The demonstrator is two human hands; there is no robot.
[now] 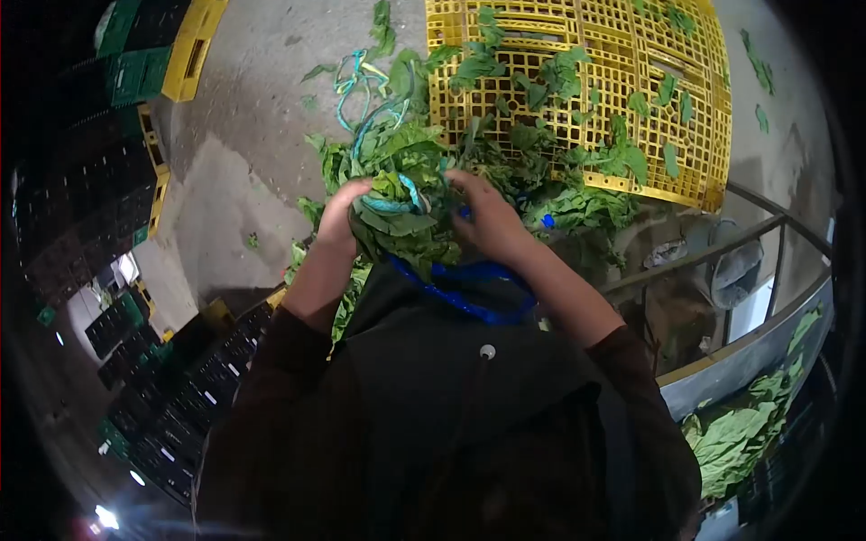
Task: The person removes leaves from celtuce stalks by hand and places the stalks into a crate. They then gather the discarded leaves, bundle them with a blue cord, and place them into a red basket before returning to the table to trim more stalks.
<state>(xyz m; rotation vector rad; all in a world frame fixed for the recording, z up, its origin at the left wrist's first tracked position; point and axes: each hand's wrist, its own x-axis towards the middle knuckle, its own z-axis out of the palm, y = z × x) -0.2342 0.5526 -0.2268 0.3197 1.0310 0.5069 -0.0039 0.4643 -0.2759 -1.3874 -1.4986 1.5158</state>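
A bundle of leafy greens (pixel 404 225) is held in front of my body, with a teal rope (pixel 390 206) looped over its top. My left hand (pixel 343 215) grips the near left side, thumb on the leaves and the other fingers hidden. On the opposite side, my right hand (pixel 492 216) presses against the bundle with bent fingers, close to a bit of the rope; its fingertips are partly hidden. More of the rope trails forward onto loose leaves on the floor. A blue cord (pixel 478 311) curves beneath the bundle against my dark apron (pixel 469 379).
A yellow plastic pallet (pixel 713 153) strewn with torn leaves lies ahead on the right. At right is a metal frame (pixel 704 248), with large leaves (pixel 740 433) below it. Dark stacked crates (pixel 99 198) line the left. Scattered leaves lie on the concrete floor (pixel 248 90).
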